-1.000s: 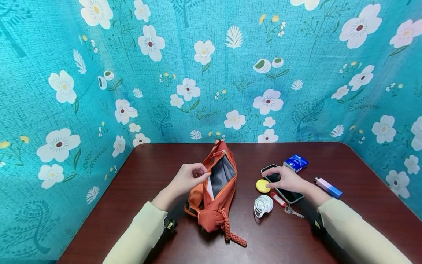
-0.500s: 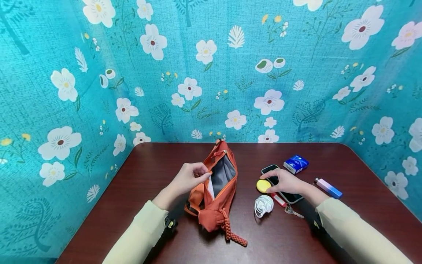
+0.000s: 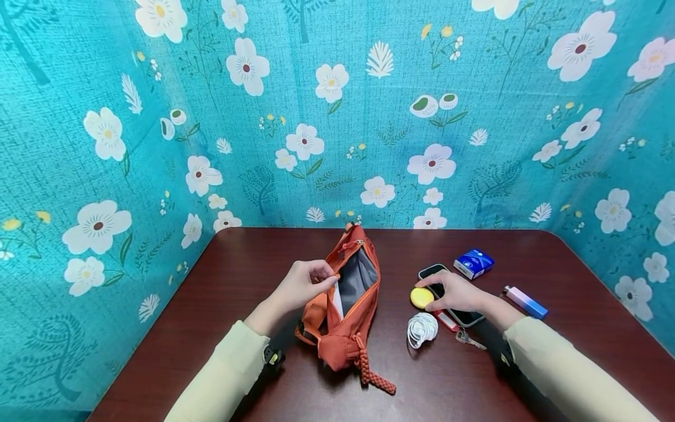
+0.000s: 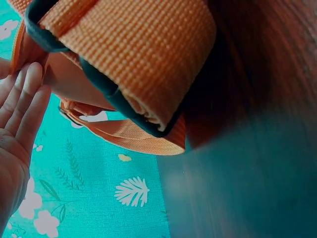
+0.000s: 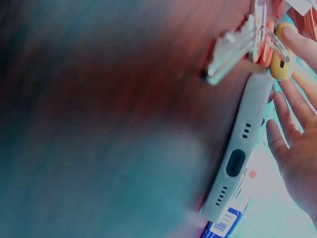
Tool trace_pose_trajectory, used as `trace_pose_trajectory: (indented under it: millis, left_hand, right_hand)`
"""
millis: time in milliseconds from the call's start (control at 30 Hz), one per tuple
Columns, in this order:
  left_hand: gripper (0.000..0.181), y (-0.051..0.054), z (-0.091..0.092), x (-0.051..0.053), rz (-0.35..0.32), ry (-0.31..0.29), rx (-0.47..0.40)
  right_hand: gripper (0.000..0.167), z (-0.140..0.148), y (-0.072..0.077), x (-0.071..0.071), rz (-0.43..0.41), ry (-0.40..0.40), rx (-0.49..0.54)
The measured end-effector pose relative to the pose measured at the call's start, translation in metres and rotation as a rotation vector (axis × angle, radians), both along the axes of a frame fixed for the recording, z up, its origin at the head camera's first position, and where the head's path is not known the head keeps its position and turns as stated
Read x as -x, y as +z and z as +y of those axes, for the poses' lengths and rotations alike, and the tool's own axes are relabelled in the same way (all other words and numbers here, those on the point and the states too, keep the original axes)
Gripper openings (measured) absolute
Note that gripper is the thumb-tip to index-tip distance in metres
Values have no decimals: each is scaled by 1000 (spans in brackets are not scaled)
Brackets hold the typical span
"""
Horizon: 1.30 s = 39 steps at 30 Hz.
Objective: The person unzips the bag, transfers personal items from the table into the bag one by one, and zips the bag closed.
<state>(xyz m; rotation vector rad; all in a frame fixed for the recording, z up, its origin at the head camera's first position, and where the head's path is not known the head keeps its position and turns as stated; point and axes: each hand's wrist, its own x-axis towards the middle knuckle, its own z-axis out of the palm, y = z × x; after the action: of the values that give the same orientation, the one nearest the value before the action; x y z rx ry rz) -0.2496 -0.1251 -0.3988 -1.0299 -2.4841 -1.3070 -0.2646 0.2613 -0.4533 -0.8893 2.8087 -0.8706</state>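
Observation:
An orange-red bag (image 3: 364,310) lies with its zipped mouth open, showing a grey lining and a white strip inside. My left hand (image 3: 303,284) pinches the left edge of that opening; in the left wrist view the hand (image 4: 20,114) is beside the bag's orange strap (image 4: 138,49). My right hand (image 3: 459,291) has thumb and fingertips around a round yellow case (image 3: 421,298). The right wrist view shows the yellow case (image 5: 281,64) between thumb and finger, beside the end of the phone (image 5: 240,148).
Under and beside the right hand lies the phone (image 3: 466,316). Near it are a red tag (image 3: 447,320) with keys (image 3: 469,339), a coiled white cable (image 3: 422,330), a blue packet (image 3: 474,263) and a pink-blue stick (image 3: 526,300). A patterned cloth (image 3: 327,146) hangs behind the table (image 3: 211,281).
The right hand's fingers have come in from above the phone and closed around the yellow case. My left hand keeps its pinch on the bag's edge.

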Motion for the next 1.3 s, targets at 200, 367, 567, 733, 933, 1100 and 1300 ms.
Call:
trace_pose_trajectory:
  millis: [200,367,567,733,933,1100,1300]
  left_hand:
    - [7,0,1,-1,-4,-5,-3]
    - [7,1,1,-1,-5,-3,-1]
    - [6,1,0,-1,-7,-4,-15]
    - [6,-2,-1,0,-12,8,-20]
    - [6,-4,-1,0,2,9,-29]
    - [5,-4,-1,-1,-6,15,-30]
    - [5,-4,2,0,-25,5,-33]
  right_hand:
    - [48,-2,3,-3,-13,-44,13]
    - [48,-5,15,-4,-62,-93,102]
    - [48,-14,40,-1,-75,-58,256]
    - [49,-28,61,1,-17,3,298]
    - [46,-49,80,-3,-3,35,320]
    - [47,-67,84,-3,-1,61,355]
    - [48,-84,80,2,8,84,363]
